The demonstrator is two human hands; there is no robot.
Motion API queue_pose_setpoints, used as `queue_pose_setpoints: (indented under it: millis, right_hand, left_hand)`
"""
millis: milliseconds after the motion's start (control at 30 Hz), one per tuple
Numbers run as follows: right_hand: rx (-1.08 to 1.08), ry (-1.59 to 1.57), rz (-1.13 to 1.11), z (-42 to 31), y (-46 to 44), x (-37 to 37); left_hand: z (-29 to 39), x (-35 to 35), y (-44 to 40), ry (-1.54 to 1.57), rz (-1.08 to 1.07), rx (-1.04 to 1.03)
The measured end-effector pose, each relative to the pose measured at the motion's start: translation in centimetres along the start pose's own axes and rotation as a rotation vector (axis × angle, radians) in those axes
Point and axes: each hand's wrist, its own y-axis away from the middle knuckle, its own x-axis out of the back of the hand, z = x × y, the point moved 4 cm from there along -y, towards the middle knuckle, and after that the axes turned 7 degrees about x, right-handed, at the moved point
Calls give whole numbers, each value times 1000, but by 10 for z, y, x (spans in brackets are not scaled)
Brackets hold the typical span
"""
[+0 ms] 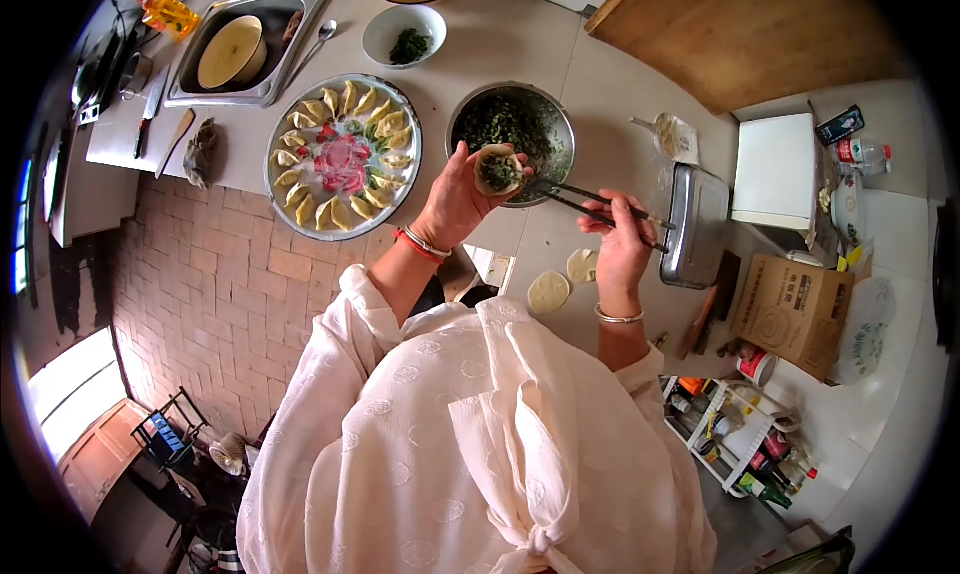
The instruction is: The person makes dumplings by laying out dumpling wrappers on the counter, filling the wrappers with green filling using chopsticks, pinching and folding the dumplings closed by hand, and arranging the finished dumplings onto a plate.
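My left hand (462, 189) cups a round dumpling wrapper (499, 171) with green filling on it, held over the near rim of a metal bowl (567, 134). Dark green chopped filling (510, 119) lies in that bowl. In my right hand (622, 244) is a pair of chopsticks (580, 202), their tips close to the wrapper. Two flat dumpling wrappers (549, 292) lie on the counter below my hands. To the left, a large floral tray (284, 212) carries several folded dumplings (341, 212) set around its edge.
A white bowl (376, 36) with chopped greens stands behind the tray. A sink (186, 92) holding a yellowish basin is at the far left. On the right are a lidded metal box (694, 224), a cardboard box (790, 309) and a rack of bottles (735, 444).
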Motion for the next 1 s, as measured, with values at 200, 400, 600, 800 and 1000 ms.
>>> queue_pose_setpoints:
  millis: [200, 400, 600, 800, 1000]
  right_hand:
    - [44, -6, 171, 7, -16, 8]
    - [-125, 51, 240, 131, -31, 23]
    - [-510, 3, 308, 140, -4, 15]
    - [97, 330, 11, 36, 47, -17]
    - [900, 1044, -281, -54, 63, -78]
  left_hand:
    - [5, 8, 11, 3, 24, -6]
    - [11, -2, 30, -58, 52, 15]
    - [13, -30, 44, -42, -25, 52]
    - [7, -56, 49, -45, -61, 94]
    - [-9, -72, 44, -82, -112, 163]
